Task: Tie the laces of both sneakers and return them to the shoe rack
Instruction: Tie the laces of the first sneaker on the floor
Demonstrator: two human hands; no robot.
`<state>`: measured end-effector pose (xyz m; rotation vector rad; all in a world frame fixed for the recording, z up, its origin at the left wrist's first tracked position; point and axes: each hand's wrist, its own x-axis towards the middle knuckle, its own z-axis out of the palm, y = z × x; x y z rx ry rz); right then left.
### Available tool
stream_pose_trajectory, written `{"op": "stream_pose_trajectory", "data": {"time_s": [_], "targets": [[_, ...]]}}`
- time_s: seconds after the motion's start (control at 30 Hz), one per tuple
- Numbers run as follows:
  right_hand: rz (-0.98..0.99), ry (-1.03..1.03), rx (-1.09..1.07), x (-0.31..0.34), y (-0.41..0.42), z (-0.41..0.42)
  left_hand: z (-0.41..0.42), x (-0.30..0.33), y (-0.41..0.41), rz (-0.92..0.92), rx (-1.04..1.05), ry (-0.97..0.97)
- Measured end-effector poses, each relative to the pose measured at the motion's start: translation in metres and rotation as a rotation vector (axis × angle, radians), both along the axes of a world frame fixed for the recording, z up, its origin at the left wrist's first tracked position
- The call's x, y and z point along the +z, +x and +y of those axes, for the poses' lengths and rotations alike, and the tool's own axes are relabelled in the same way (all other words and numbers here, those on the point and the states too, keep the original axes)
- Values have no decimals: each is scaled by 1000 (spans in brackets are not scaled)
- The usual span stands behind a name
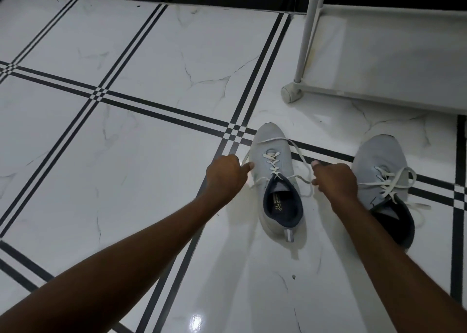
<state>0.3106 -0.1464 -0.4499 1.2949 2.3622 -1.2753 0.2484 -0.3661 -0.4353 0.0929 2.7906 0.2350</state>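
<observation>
Two light grey sneakers with dark blue linings stand on the tiled floor, toes pointing away from me. The near sneaker [275,176] sits between my hands, its white laces [274,164] untied and spread to both sides. My left hand [225,174] pinches the lace end on the shoe's left side. My right hand [333,181] grips the other lace end on its right side. The second sneaker [381,178] stands further right, partly behind my right wrist, its laces loose and trailing over the floor. The white shoe rack [307,42] stands at the upper right.
The floor is glossy white marble tile with black double stripes [161,112]. The rack's lowest shelf [394,62] holds nothing, and its foot [290,93] rests just beyond the near sneaker. A dark skirting runs along the far wall.
</observation>
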Motion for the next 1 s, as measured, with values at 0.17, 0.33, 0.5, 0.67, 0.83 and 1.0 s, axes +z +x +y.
{"op": "stream_pose_trajectory", "data": {"time_s": [0.17,0.33,0.5,0.67,0.83,1.0], "targets": [[-84,-346,-61,3,-7,-14,12,-9,7,-558,601,673],[25,-738,-414,12,-25,-17,25,-2,-14,-325,704,802],[268,-777,-406,45,-45,-12,34,31,-31,-439,565,1241],[515,-693,-112,89,-57,-8,51,62,-42,-515,-12,862],[524,-644,73,90,-70,-8,54,77,-42,-596,-103,879],[262,-475,275,69,-56,-11,42,80,-50,-554,-49,921]]}}
